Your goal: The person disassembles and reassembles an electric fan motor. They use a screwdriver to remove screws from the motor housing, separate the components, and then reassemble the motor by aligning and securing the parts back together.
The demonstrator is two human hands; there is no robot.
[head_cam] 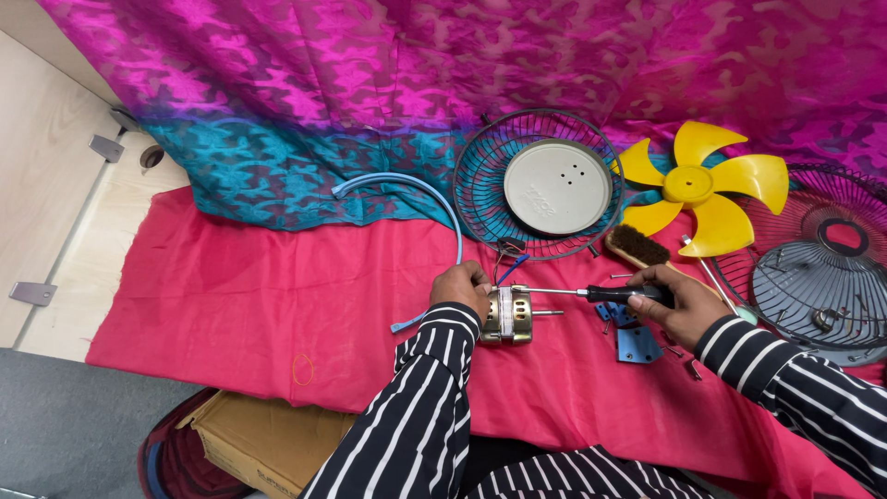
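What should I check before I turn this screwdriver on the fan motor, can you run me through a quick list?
1. Left hand steadying the motor: ok, it grips the motor's left side.
2. Right hand on the screwdriver handle: ok.
3. Tip seated in a screw: cannot tell, too small to see.
4. Blue wire out of the shaft's path: ok, it sits above it.
5. Loose screws and blue plate kept together: ok, they lie under the right hand.
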